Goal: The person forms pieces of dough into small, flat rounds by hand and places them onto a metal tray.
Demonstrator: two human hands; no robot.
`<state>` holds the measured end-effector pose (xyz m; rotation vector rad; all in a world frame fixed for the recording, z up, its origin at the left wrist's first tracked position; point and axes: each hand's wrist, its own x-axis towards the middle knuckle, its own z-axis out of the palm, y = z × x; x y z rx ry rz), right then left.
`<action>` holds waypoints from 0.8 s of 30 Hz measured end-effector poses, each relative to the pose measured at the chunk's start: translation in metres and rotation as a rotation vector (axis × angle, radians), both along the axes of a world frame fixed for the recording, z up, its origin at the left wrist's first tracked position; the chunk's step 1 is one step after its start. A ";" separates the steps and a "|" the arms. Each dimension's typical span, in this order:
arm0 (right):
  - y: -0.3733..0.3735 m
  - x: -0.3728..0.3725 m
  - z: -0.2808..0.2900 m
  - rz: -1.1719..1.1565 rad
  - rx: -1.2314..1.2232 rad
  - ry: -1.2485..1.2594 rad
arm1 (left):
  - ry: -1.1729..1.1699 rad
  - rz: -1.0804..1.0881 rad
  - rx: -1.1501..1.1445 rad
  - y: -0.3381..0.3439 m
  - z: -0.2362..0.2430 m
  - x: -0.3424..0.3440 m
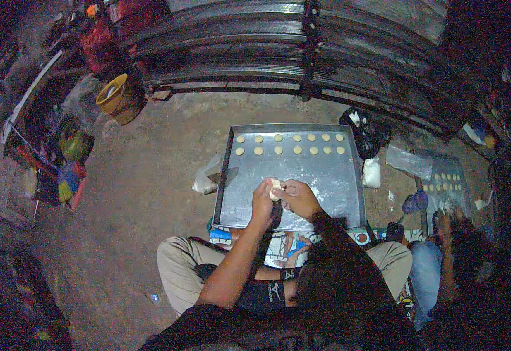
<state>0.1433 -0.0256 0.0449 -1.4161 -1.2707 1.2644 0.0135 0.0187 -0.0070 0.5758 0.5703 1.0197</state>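
Both my hands meet above the near half of a large metal tray [249, 202]. Between them is a lump of pale dough [275, 191]. My left hand [262, 198] is closed around the dough from the left side. On the other side, the fingers of my right hand [301, 199] pinch at the same lump. Several small flattened dough rounds [297, 150] lie in two rows along the tray's far side. White flour-like dust is spread over the tray's surface, mostly to the right of my hands.
Left of the tray lies a pale plastic bag [204, 182]. A black plastic bag [365, 131] and a white bag [371, 173] sit at its right. A yellow bucket [119, 100] stands far left. At right, a person's hands [450, 221] work near another tray of dough pieces [443, 182].
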 end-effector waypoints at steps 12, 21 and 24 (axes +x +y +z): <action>0.002 0.007 -0.020 -0.193 0.324 -0.332 | 0.283 0.090 0.268 -0.023 0.044 0.012; 0.012 -0.002 -0.062 -0.106 -0.089 0.053 | 0.154 0.119 -0.060 -0.012 0.020 0.006; 0.027 0.005 -0.133 -0.125 -0.122 0.153 | 0.395 0.149 0.314 -0.018 -0.030 0.017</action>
